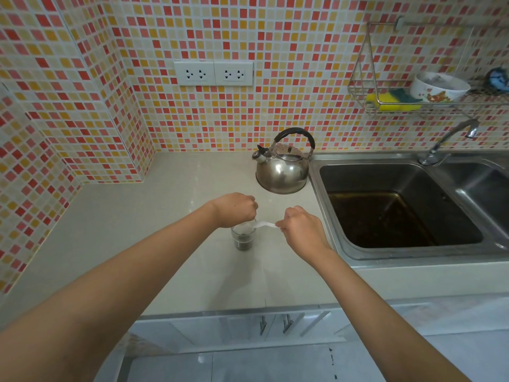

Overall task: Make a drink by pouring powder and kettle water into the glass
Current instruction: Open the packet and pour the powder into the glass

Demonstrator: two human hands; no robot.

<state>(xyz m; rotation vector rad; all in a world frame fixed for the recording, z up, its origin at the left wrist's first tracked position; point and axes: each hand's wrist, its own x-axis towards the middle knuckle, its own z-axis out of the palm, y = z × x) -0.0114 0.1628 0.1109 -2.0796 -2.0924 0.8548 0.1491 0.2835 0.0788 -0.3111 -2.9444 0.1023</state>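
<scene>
A clear glass (243, 238) stands on the pale counter with dark powder in its lower part. My left hand (235, 209) hovers directly over its rim, fingers pinched on something thin that dips into the glass. My right hand (301, 227) is just right of the glass, pinching the end of a white strip, probably a torn sachet (265, 225), which stretches across to the glass mouth. Behind them sits a steel kettle (282, 168) with a black handle, spout pointing left.
A steel double sink (399, 205) with a tap (451, 139) lies to the right of the kettle. A wire rack (413, 106) on the tiled wall holds a sponge and a bowl. Wall sockets (213, 73) sit above the counter (137, 230).
</scene>
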